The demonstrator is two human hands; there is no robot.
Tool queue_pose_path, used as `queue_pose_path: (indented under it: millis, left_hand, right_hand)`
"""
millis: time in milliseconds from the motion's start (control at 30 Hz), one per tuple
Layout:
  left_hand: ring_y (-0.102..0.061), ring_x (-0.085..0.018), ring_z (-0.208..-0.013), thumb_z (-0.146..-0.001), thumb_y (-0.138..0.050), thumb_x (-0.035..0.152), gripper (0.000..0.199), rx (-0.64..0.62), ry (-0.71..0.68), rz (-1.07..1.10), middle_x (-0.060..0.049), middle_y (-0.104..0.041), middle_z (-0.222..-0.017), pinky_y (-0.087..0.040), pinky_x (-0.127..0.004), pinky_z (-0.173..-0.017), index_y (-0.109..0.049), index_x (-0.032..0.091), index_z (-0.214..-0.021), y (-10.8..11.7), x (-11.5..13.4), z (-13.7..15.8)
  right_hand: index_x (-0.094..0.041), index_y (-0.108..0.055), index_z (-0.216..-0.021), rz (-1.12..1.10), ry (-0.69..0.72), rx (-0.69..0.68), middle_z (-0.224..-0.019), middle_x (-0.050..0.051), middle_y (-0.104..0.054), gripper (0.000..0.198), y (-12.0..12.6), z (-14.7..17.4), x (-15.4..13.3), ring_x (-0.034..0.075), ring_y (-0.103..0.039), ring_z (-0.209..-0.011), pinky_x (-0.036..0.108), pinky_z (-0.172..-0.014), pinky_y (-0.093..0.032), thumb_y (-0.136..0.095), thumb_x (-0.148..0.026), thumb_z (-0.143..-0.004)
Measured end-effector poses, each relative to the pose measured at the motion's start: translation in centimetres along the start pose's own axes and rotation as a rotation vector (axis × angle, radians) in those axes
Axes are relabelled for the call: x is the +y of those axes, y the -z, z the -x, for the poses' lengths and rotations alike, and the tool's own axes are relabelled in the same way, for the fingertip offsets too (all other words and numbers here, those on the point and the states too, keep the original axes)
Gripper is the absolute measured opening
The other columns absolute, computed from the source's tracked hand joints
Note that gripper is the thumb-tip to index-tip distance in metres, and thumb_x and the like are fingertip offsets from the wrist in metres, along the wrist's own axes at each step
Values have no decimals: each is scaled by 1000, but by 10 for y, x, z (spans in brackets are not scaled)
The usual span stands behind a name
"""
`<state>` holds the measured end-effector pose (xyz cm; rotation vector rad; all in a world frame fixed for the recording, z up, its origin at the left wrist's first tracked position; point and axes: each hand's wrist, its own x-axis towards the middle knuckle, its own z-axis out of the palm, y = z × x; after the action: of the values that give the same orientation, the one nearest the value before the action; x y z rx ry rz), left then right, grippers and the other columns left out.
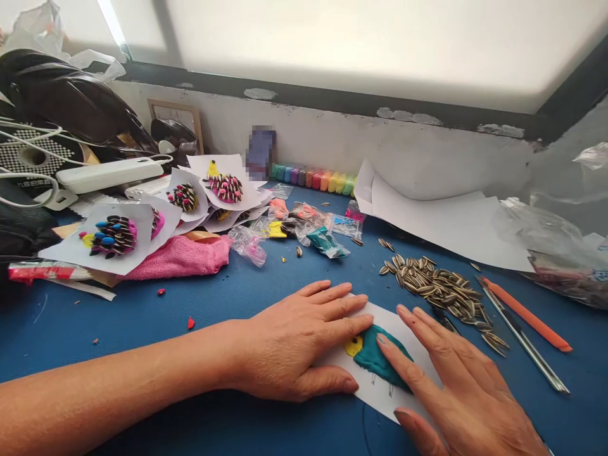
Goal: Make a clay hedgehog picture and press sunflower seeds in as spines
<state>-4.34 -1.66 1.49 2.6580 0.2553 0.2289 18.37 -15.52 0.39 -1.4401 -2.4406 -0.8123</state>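
A sheet of white paper (375,396) lies on the blue table, bearing a flattened patch of teal modelling clay (380,358) with a yellow clay piece (353,346) at its left end. Short drawn legs show below the teal clay. My left hand (304,342) rests flat on the paper's left side, fingers spread, the index fingertip near the clay's upper edge. My right hand (465,380) is spread over the paper's right side, its index finger pressing on the teal clay. Neither hand grips anything.
Striped sunflower seeds (437,285) are heaped beyond my right hand, near an orange clay tool (527,313) and pens (520,339). Papers with seed-covered clay hedgehogs (114,235) lie on a pink cloth (178,256). Bagged clay (327,242) and blank paper (437,218) sit farther back.
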Motion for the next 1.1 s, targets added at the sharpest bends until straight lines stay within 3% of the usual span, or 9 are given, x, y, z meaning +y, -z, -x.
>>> queue_pose_path:
  millis: [167,400,700,933,1100]
  left_hand:
    - [-18,-29,-151,-96,-50,56,70,-18,9,-1,-9,-26,-161,-15,-48,-124,-34,19,-153,1,1,0]
    - [-16,-27,-152,-96,-49,56,73,-40,26,12,-9,-25,-161,-12,-46,-125,-32,16,-154,5,3,-2]
    - [-12,-25,-152,-97,-46,58,76,-91,56,10,-7,-21,-162,-7,-43,-125,-29,12,-155,9,6,-4]
    - [-10,-25,-152,-97,-45,59,77,-113,69,-12,-7,-16,-163,-7,-43,-125,-26,13,-156,9,8,-4]
    - [-11,-26,-152,-97,-46,57,75,-92,48,-2,-8,-15,-163,-8,-43,-125,-26,14,-156,9,6,-3]
  right_hand:
    - [-14,-56,-139,15,-44,-67,-148,23,-46,56,-2,1,-1,36,-48,-134,48,-92,-50,-46,-46,-94]
    - [-16,-59,-134,35,-38,-29,-145,23,-50,59,-3,1,3,37,-49,-133,49,-93,-49,-51,-53,-89]
    - [-10,-55,-135,-66,-165,-35,-150,16,-47,52,0,11,4,28,-39,-142,43,-103,-43,-38,-43,-99]
    - [-10,-61,-127,-65,-182,12,-143,17,-54,54,0,19,4,30,-47,-135,44,-99,-47,-35,-48,-99]
    - [-13,-58,-133,-118,-186,-59,-148,17,-49,54,-2,19,5,30,-43,-139,45,-100,-47,-38,-48,-98]
